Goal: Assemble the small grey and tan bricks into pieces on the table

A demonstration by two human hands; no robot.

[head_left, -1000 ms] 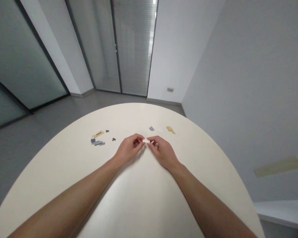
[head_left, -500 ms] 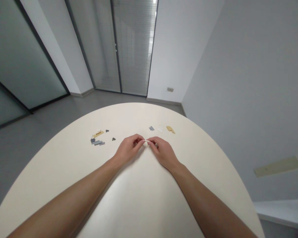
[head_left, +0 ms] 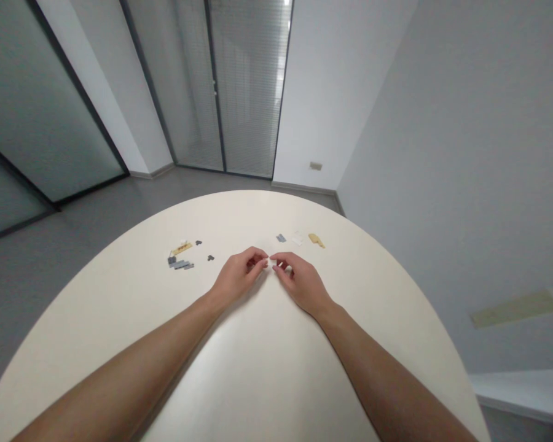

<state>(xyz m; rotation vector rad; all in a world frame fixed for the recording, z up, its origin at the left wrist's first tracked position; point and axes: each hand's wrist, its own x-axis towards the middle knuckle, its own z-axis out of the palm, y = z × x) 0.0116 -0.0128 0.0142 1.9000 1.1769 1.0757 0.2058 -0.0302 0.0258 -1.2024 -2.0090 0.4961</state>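
Observation:
A small white piece [head_left: 271, 263] is between the fingertips of both hands, over the middle of the table; it is too small to tell its exact kind. My left hand [head_left: 239, 273] is closed, its thumb and index finger pinching the piece's left side. My right hand [head_left: 304, 277] has its thumb and index fingertip at the piece's right edges, with a little space between them. Beyond the hands lie grey pieces [head_left: 281, 238], white pieces [head_left: 297, 237] and tan pieces [head_left: 316, 239].
On the left of the round white table [head_left: 120, 319] lie a tan strip [head_left: 182, 248], several grey pieces [head_left: 181, 265] and two small dark pieces, one [head_left: 211, 258] nearer my left hand. A white wall and glass partitions stand beyond the table.
The white piece has turned from a thin edge-on look to showing a broader face. My right thumb and index finger have spread slightly apart. The pieces on the table have not moved.

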